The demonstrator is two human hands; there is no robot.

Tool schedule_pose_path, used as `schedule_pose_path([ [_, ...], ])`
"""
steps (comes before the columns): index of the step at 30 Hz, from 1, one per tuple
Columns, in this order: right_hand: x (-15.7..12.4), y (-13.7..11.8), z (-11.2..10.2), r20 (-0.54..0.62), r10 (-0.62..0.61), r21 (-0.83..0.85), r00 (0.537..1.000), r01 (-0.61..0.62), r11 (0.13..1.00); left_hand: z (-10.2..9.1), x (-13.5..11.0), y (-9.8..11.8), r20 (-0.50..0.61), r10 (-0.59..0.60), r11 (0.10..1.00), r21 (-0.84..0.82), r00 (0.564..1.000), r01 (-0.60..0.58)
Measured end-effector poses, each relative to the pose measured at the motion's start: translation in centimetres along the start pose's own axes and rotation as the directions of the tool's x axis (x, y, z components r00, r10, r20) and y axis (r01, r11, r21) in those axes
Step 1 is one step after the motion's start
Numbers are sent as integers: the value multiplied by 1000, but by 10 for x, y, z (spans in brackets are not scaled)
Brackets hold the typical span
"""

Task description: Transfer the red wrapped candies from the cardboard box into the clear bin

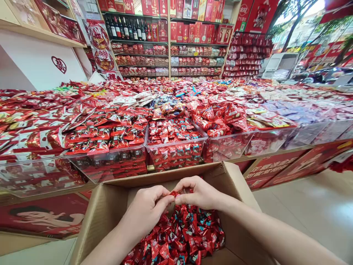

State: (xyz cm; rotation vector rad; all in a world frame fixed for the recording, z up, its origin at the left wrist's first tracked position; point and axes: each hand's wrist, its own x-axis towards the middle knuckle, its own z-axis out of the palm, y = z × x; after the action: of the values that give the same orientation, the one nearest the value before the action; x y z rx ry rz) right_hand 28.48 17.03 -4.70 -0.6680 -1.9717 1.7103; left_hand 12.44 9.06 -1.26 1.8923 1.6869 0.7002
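Both my hands are over an open cardboard box (110, 198) filled with small red-wrapped candies (184, 239). My left hand (146, 209) and my right hand (198, 191) meet at the fingertips, each pinching the same small red candy wrapper (173, 194) between thumb and fingers. The fingers of both hands are curled closed. The box stands right in front of a long display counter.
Clear plastic bins (176, 147) heaped with red packaged sweets line the counter edge (275, 151), and more sweets cover the counter behind. Shelves (165, 40) with red gift boxes and bottles fill the back wall. Pale tiled floor (317, 206) lies to the right.
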Motion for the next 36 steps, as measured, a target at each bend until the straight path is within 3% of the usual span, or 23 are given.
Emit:
schedule_pose_path([
  [2,1,-21,-9,-25,-85,-109,996,82,991,-20,3,7,-94,157,981,128,983,-144],
  [4,8,-49,-24,-118,-220,-207,968,193,959,-46,15,13,-266,348,909,330,899,-254],
  [6,23,-77,-39,-236,-334,-261,913,272,926,-72,34,15,-252,454,800,537,854,-267],
  [8,45,-98,-53,-291,-384,-289,876,302,908,-92,56,13,-204,441,746,625,874,-230],
  [11,80,-111,-62,-241,-386,-388,890,277,879,-106,84,9,-101,310,754,632,945,-180],
  [17,110,-104,-53,-163,-402,-640,901,213,738,-109,98,15,-97,270,830,528,958,-180],
  [23,121,-91,-50,-160,-370,-472,915,259,843,-105,106,15,-115,222,925,339,968,-171],
  [29,121,-93,-57,-179,-361,-405,915,265,875,-99,108,17,-221,172,958,266,960,-110],
  [32,123,-97,-63,-258,-380,-420,888,251,872,-100,97,18,-369,189,957,277,910,-86],
  [36,137,-96,-66,-281,-310,-471,908,151,869,-94,68,15,-600,191,980,157,777,-120],
])
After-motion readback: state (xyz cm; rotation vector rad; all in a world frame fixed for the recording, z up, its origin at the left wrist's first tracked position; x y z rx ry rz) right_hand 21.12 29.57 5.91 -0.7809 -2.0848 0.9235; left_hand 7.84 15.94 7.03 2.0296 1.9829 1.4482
